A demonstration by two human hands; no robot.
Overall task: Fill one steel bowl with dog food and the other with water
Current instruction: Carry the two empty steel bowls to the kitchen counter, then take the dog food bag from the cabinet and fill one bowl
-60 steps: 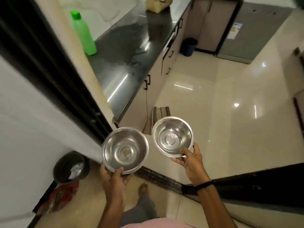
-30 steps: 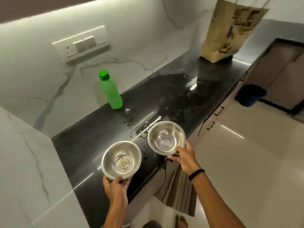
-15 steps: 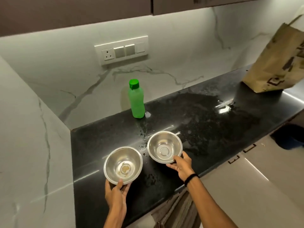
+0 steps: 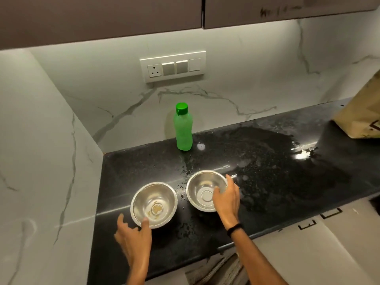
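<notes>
Head view, step in hand: both steel bowls set down empty on the dark surface [image 4: 267, 192]; by judgement the placing step, with neither filling begun.
Head view, left bowl [image 4: 154, 204]: near the front edge, upright, a little tan residue in its bottom.
Head view, right bowl [image 4: 205, 190]: just beside the left bowl, slightly farther back, upright and empty.
Head view, left hand [image 4: 133, 237]: fingers spread; thumb tip lay on the near rim of the left bowl, other fingers apart from it; no closed grip.
Head view, right hand [image 4: 226, 198]: loosely open, draped over the right rim of the right bowl, touching it but not clamped.
Head view, green bottle [image 4: 183, 128]: capped, standing at the back wall, well apart from the bowls.
Head view, paper bag [image 4: 362, 118]: far right; contents not visible.
Next move, judged: fetching the bottle and uncapping it, or finding the dog food, not seen here.
</notes>
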